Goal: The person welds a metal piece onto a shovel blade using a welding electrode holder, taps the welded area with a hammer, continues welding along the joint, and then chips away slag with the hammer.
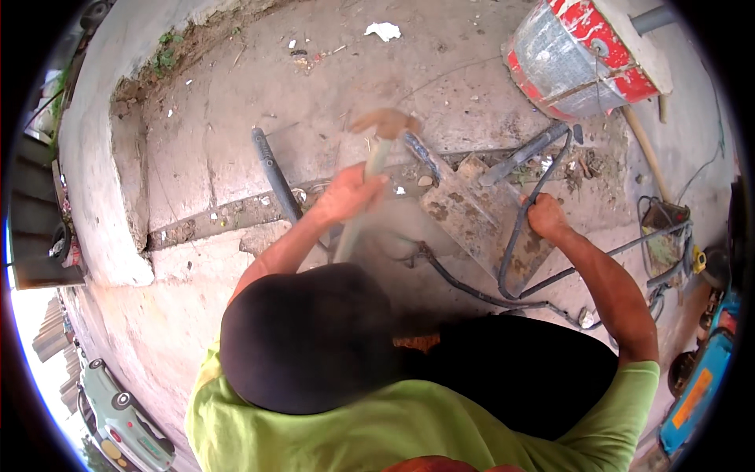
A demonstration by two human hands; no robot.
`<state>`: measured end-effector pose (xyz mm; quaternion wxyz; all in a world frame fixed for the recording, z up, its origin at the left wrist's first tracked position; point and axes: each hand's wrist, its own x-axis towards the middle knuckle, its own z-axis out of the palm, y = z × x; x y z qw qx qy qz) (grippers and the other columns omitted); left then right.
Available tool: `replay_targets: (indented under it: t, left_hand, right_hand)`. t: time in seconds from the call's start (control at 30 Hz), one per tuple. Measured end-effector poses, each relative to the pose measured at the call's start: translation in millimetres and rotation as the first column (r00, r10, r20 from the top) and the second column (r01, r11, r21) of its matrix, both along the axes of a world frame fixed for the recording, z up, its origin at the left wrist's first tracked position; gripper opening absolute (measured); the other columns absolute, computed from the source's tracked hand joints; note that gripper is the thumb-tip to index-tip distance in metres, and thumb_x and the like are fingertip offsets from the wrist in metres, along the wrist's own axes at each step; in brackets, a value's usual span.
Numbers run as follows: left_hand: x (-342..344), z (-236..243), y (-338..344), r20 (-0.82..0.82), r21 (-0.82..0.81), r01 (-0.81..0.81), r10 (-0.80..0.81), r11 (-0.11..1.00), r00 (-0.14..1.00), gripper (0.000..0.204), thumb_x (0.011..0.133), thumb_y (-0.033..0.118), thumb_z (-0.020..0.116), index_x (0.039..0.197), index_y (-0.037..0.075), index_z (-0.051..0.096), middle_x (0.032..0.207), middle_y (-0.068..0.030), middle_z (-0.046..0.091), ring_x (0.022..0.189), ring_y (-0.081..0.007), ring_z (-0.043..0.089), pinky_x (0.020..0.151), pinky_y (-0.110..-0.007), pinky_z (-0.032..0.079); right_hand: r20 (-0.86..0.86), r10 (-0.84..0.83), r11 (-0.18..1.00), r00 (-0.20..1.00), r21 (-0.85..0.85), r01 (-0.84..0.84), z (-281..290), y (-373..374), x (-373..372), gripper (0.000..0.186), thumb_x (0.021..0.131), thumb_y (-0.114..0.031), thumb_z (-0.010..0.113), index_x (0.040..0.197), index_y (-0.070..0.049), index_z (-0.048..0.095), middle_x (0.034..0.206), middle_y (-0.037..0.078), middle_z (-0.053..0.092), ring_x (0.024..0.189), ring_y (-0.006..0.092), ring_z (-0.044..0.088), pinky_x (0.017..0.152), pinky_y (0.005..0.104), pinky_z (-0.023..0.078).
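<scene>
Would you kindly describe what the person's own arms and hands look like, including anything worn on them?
The left hand and right hand are bare, without gloves. The forearms are uncovered, with no visible watch or band. On the right arm, the lime-green short sleeve ends near the elbow.

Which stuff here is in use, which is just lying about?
In use, it seems:
- hammer, in the left hand
- muddy metal plate, at the right hand

Probably just lying about:
- white scrap
- red-and-grey bucket
- wooden pole
</scene>
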<state>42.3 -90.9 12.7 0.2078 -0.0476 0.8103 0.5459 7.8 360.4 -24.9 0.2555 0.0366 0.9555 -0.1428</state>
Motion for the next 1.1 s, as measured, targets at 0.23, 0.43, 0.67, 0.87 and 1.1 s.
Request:
replay_targets:
  t: [0.23, 0.43, 0.67, 0.87, 1.1]
  left_hand:
    - [-2, 38, 2, 0.01, -0.147, -0.138, 0.141, 0.979, 0.99, 0.031, 0.104, 0.032, 0.058, 0.108, 0.001, 0.059, 0.07, -0.0005, 0.057, 0.06, -0.0093, 0.053, 0.054, -0.03, 0.047]
    - [2, 8, 10, -0.058, -0.524, 0.028, -0.069, 0.851, 0.996, 0.039, 0.102, 0.035, 0.056, 0.118, -0.001, 0.056, 0.091, -0.0267, 0.07, 0.086, -0.0466, 0.07, 0.078, -0.056, 0.052]
    - [-14, 55, 26, -0.256, -0.487, -0.038, -0.1, 0.873, 0.962, 0.033, 0.101, 0.03, 0.057, 0.117, 0.002, 0.054, 0.094, -0.0295, 0.07, 0.088, -0.0511, 0.067, 0.082, -0.06, 0.051]
    - [-15, 5, 10, -0.085, -0.683, 0.114, -0.234, 0.721, 0.968, 0.033, 0.099, 0.025, 0.062, 0.122, 0.002, 0.053, 0.08, -0.029, 0.067, 0.08, -0.0517, 0.066, 0.071, -0.057, 0.053]
    - [-19, 28, 24, -0.222, -0.466, -0.01, -0.105, 0.885, 0.969, 0.032, 0.099, 0.026, 0.059, 0.119, 0.002, 0.052, 0.094, -0.0304, 0.069, 0.092, -0.0516, 0.066, 0.081, -0.059, 0.052]
  right_hand:
    - [0.047, -0.027, 1.0, 0.999, 0.009, 0.027, 5, 0, 4, 0.046, 0.099, -0.041, 0.061, 0.099, 0.003, 0.074, 0.102, 0.032, 0.07, 0.104, 0.0486, 0.066, 0.093, 0.0529, 0.052]
    - [0.063, -0.041, 0.999, 0.997, -0.009, 0.042, 10, -4, -1, 0.046, 0.099, -0.042, 0.062, 0.101, 0.003, 0.073, 0.106, 0.033, 0.069, 0.107, 0.0491, 0.065, 0.095, 0.0521, 0.052]
    - [-0.015, -0.008, 1.0, 1.0, -0.012, 0.008, -4, 10, 0, 0.05, 0.098, -0.045, 0.062, 0.097, 0.004, 0.074, 0.1, 0.032, 0.07, 0.102, 0.0495, 0.066, 0.09, 0.0529, 0.053]
    - [0.013, 0.007, 1.0, 1.0, -0.023, -0.007, 3, 5, -6, 0.051, 0.098, -0.045, 0.062, 0.097, 0.005, 0.074, 0.1, 0.033, 0.07, 0.103, 0.0491, 0.066, 0.091, 0.052, 0.053]
    - [0.037, -0.043, 0.999, 0.998, -0.021, 0.044, 11, 1, -5, 0.049, 0.098, -0.044, 0.062, 0.102, 0.004, 0.073, 0.104, 0.033, 0.069, 0.107, 0.0494, 0.065, 0.094, 0.0517, 0.052]
